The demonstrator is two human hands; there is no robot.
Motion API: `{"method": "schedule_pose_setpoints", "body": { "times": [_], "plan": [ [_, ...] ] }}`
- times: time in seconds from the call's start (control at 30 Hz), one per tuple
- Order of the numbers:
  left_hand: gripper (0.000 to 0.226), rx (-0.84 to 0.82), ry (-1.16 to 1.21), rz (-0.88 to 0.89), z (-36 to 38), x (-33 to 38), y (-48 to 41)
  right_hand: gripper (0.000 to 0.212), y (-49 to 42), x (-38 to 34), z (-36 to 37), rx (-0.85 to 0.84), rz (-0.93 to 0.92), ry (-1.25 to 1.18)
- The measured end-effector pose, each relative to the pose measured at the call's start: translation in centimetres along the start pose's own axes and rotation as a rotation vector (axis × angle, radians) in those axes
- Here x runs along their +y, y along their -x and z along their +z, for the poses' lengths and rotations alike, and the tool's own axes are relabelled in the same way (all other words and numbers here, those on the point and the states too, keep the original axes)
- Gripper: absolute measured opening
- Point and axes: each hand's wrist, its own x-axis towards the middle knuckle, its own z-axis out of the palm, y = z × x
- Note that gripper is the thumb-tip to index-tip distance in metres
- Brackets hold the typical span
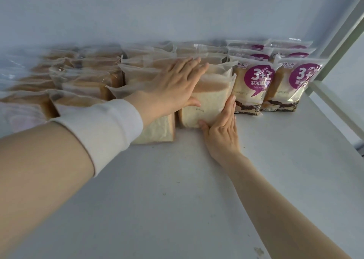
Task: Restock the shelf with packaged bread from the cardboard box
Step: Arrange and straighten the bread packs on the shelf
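Note:
A packaged bread loaf (pixel 208 99) in a frosted clear bag stands upright on the white shelf (pixel 177 189), at the front of a row of similar packs. My left hand (pixel 175 87) lies flat with straight fingers across the top left of that pack. My right hand (pixel 222 128) presses its lower right side, thumb along the bottom edge and fingers pointing up. Another plain loaf (pixel 157 130) stands just to the left, partly hidden by my left wrist. The cardboard box is not in view.
Rows of plain bread packs (pixel 84 77) fill the shelf's back left. Purple-labelled bread packs (pixel 254 85) stand in two columns at the back right. A white shelf upright (pixel 342 32) rises at the right edge. The wall closes the back.

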Motion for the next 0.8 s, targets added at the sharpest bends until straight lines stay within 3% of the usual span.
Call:
{"method": "schedule_pose_setpoints", "body": {
  "times": [0.17,0.3,0.4,0.5,0.8],
  "plan": [
    [0.107,-0.064,0.027,-0.007,-2.1,-0.8,1.2,0.096,0.9,-0.8,-1.5,-0.063,0.031,-0.077],
    [0.112,-0.144,0.019,-0.042,-3.9,-4.3,4.0,0.098,4.1,-3.2,-1.9,0.033,-0.109,0.03],
    [0.12,-0.255,-0.016,-0.056,-4.3,-7.0,6.3,0.093,6.0,-6.2,0.8,0.011,-0.193,0.101],
    [0.121,-0.347,-0.085,-0.027,-3.4,-7.8,7.3,0.093,6.0,-8.5,4.1,-0.018,-0.149,0.163],
    [0.109,-0.202,-0.052,0.019,-1.4,-7.8,6.4,0.092,3.4,-9.9,7.9,0.088,0.016,0.203]
  ]
}}
